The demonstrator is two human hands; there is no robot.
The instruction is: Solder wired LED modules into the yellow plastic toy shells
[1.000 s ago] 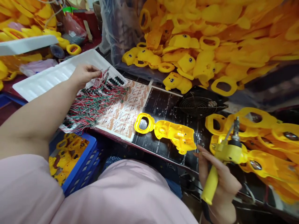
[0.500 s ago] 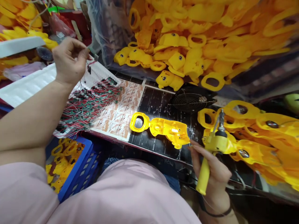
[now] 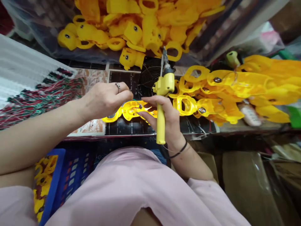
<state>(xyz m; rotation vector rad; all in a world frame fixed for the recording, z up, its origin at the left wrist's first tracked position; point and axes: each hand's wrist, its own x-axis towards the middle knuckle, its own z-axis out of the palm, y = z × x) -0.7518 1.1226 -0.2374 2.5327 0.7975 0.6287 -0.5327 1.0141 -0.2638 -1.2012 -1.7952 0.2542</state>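
Observation:
My left hand (image 3: pixel 107 98) is closed in a pinch over a yellow plastic shell half (image 3: pixel 129 112), which lies on the dark work surface. From its fingertips a thin wire with a small dark end piece (image 3: pixel 140 106) reaches toward my right hand. My right hand (image 3: pixel 169 115) holds a yellow soldering gun (image 3: pixel 161 122) against the palm, its metal tip pointing up and away. The thumb and forefinger of that hand stretch toward the wire's end piece, and I cannot tell whether they touch it. Both hands partly cover the shell.
Bundled red, green and white wires (image 3: pixel 50 94) lie by a white foam tray (image 3: pixel 25 59) at left. A bag of yellow shells (image 3: pixel 134 31) stands behind. More shells (image 3: pixel 221 108) pile up at right. A black fan (image 3: pixel 149 75) sits behind the gun; a blue crate (image 3: pixel 55 185) stands below left.
My left hand has come from the wire pile to the shell, bringing a wire. My right hand has moved in over the shell with the soldering gun. The view has swung right.

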